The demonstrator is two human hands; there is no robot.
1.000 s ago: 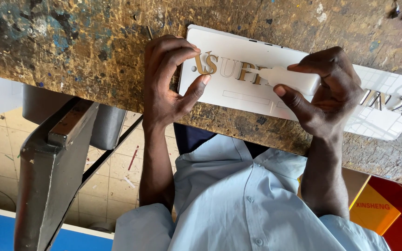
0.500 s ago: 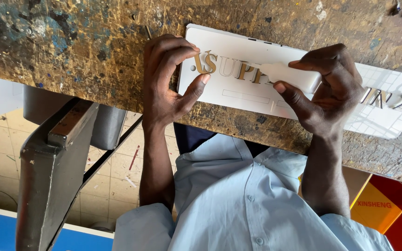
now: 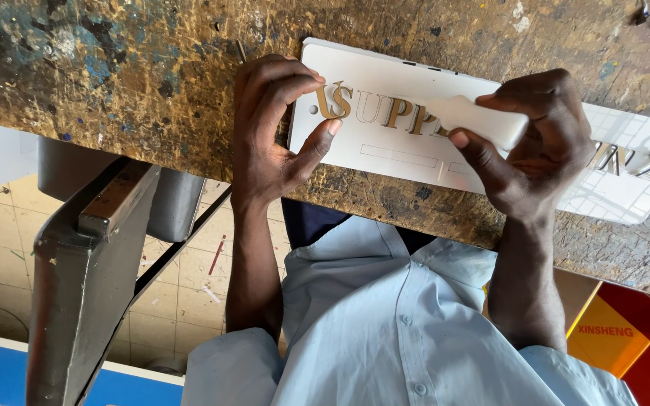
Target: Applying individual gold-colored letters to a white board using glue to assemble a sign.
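Observation:
A white rectangular sign panel (image 3: 408, 154) with raised gold letters (image 3: 336, 101) lies on a worn, paint-stained wooden workbench (image 3: 152, 75). My left hand (image 3: 272, 128) grips the panel's left end, its fingers curled over the first letter and its thumb against the near edge. My right hand (image 3: 547, 150) holds a small white block (image 3: 483, 120) pressed flat on the letters near the middle of the panel. The letters under the block and under my right hand are hidden.
My light blue shirt (image 3: 385, 331) fills the lower middle. A dark metal frame (image 3: 77, 286) stands below the bench at left over a tiled floor (image 3: 182, 293). An orange box (image 3: 603, 334) and a red surface lie at lower right.
My right hand has slid the white block slightly to the right along the letters, uncovering a little more of them. My left hand has stayed in place.

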